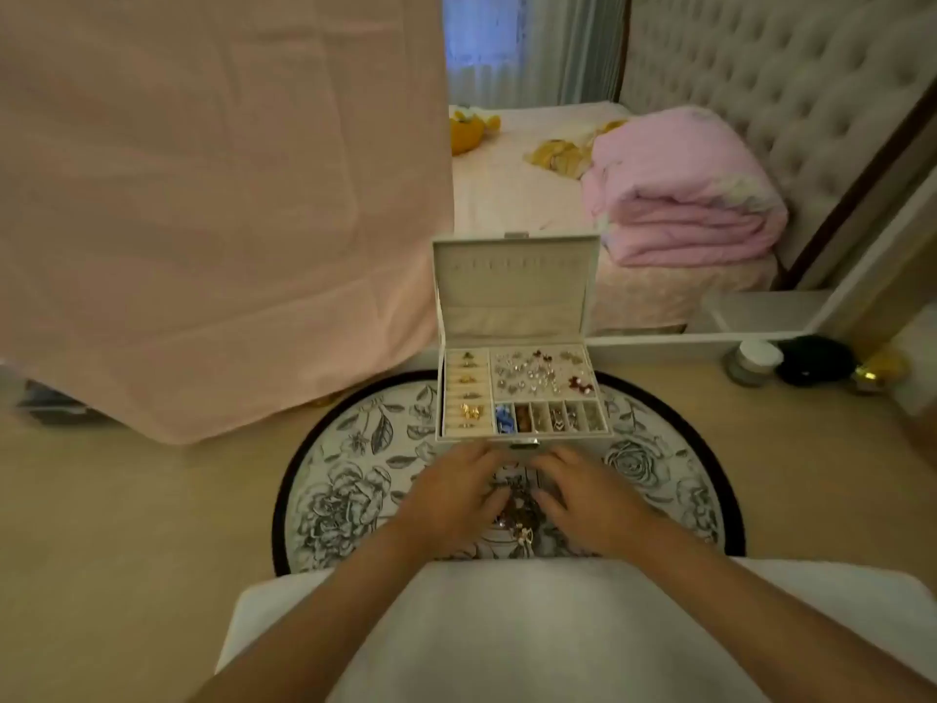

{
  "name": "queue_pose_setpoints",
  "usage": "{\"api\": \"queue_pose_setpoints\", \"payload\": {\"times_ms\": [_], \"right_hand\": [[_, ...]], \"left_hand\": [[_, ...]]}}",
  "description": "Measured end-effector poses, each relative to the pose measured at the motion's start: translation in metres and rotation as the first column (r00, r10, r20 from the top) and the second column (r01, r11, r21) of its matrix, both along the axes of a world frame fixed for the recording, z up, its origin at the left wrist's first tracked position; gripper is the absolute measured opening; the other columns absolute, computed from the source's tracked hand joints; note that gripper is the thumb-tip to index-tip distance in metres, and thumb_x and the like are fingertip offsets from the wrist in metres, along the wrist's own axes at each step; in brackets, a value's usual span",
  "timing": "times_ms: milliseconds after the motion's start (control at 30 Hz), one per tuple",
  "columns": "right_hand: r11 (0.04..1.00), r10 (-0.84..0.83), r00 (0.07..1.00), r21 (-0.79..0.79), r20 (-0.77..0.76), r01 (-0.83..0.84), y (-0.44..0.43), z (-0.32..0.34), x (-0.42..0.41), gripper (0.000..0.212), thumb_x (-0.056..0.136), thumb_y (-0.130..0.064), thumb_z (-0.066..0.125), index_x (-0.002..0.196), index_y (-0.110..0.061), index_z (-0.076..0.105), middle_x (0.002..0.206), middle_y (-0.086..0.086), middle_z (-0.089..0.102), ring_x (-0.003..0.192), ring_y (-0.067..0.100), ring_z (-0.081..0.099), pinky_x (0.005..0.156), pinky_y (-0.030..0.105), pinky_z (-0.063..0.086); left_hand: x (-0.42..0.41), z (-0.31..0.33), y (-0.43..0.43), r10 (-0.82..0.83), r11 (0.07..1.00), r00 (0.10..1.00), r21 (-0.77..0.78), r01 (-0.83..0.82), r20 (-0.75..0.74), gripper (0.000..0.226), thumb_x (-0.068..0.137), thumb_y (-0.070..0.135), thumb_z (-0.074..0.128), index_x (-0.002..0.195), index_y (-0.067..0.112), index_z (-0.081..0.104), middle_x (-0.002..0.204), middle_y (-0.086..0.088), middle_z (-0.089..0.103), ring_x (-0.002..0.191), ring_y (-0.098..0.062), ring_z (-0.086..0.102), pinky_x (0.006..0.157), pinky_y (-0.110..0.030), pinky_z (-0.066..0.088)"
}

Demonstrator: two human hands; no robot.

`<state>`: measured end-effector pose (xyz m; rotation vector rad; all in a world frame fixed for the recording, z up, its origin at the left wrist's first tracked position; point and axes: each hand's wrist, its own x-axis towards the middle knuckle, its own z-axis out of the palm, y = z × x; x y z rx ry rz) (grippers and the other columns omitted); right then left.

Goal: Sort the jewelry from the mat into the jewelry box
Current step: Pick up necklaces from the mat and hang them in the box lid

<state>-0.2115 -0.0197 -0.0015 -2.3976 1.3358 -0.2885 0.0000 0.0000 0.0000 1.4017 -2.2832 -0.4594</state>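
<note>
Head view: one round flowered mat (355, 449) lies on the floor, and one white box (476, 438) stands on its far part with the lid (514, 291) upright. Inside the box are three sections: a ring column (465, 393) on the left with gold pieces, a wide tray (540, 370) of many small earrings, too small to count, and a row of six narrow slots (550, 416) at the front right.

One pile (517, 504) of tangled jewelry lies on the mat just in front of the box, between two hands. The left hand (448, 502) and right hand (590, 497) lie palm down, fingers spread and only slightly bent toward the box. Their thumbs touch the pile's edges, with nothing visibly clamped.

One pink cloth (203, 195) hangs at the left. One folded pink quilt (684, 195) lies on the bed. One white-lidded jar (753, 362) stands at the right.
</note>
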Motion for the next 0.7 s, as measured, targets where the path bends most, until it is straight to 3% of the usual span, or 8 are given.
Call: {"api": "queue_pose_setpoints", "payload": {"times_ms": [133,333,533,633,700], "right_hand": [[0.998,0.056,0.997,0.022,-0.049,-0.055,-0.011,-0.019,0.001,0.052,0.088,-0.04,0.048,0.137,-0.025,0.056,0.127,-0.005,0.052,0.109,0.014,0.056,0.092,0.036,0.053],[0.998,0.033,0.999,0.059,0.009,-0.034,-0.013,-0.04,-0.01,0.041,0.087,-0.029,0.072,0.128,-0.027,0.066,0.114,-0.009,0.049,0.102,0.009,0.053,0.095,0.023,0.045],[0.998,-0.06,0.998,0.02,0.014,0.059,-0.011,-0.034,-0.003,0.012,0.084,-0.026,0.079,0.093,-0.023,0.072,0.097,-0.011,0.061,0.09,0.007,0.059,0.08,0.02,0.048],[0.997,-0.056,0.998,0.058,-0.028,0.058,-0.009,-0.027,-0.002,0.007,0.086,-0.025,0.077,0.088,-0.024,0.071,0.088,-0.011,0.066,0.081,0.005,0.061,0.067,0.014,0.045],[0.996,-0.047,0.998,0.073,-0.028,0.049,-0.009,-0.022,-0.001,0.008,0.086,-0.022,0.077,0.086,-0.026,0.07,0.084,-0.012,0.067,0.079,0.004,0.062,0.066,0.014,0.046]], "left_hand": [[-0.005,-0.032,-0.014,-0.045,0.994,0.997,-0.094,0.051,0.061,0.038,0.093,0.032,0.057,0.13,0.026,0.057,0.131,0.008,0.057,0.115,-0.009,0.051,0.092,-0.023,0.045],[-0.006,-0.07,-0.013,-0.051,0.967,0.993,-0.242,0.076,0.109,0.046,0.089,0.045,0.055,0.131,0.025,0.058,0.124,0.004,0.058,0.114,-0.014,0.051,0.092,-0.031,0.046],[-0.008,-0.067,-0.011,-0.029,0.982,0.991,-0.18,0.052,0.128,0.04,0.091,0.046,0.063,0.124,0.025,0.065,0.119,0.003,0.059,0.113,-0.014,0.047,0.094,-0.031,0.042],[-0.01,-0.059,-0.013,-0.003,0.992,0.994,-0.129,0.017,0.108,0.028,0.087,0.045,0.069,0.109,0.029,0.069,0.107,0.012,0.059,0.103,-0.009,0.047,0.086,-0.025,0.039],[-0.011,-0.055,-0.014,0.002,0.996,0.997,-0.094,0.005,0.073,0.018,0.085,0.042,0.072,0.097,0.029,0.069,0.094,0.017,0.059,0.091,-0.005,0.05,0.079,-0.024,0.041]]}}
